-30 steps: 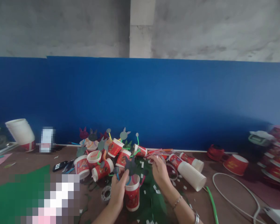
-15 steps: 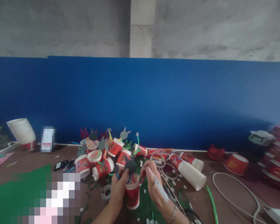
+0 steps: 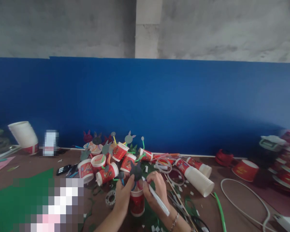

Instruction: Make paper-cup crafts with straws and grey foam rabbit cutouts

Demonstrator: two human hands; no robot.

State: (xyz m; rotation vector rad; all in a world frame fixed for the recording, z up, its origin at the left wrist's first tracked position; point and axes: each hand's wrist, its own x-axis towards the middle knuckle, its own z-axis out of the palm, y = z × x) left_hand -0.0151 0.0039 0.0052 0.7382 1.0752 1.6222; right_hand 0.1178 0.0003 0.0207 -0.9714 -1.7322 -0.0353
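Left hand (image 3: 124,190) pinching cutout (image 3: 136,171) above cup (image 3: 137,205), right hand (image 3: 156,186) curled round pen (image 3: 159,201); cutout probably light, bendy, easily creased, best held by its lower edge

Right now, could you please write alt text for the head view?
The right hand holds a white pen with its tip near a dark eared cutout, which the left hand holds above a red cup. Behind them, more red cups and cutouts crowd a brown table before a blue panel.
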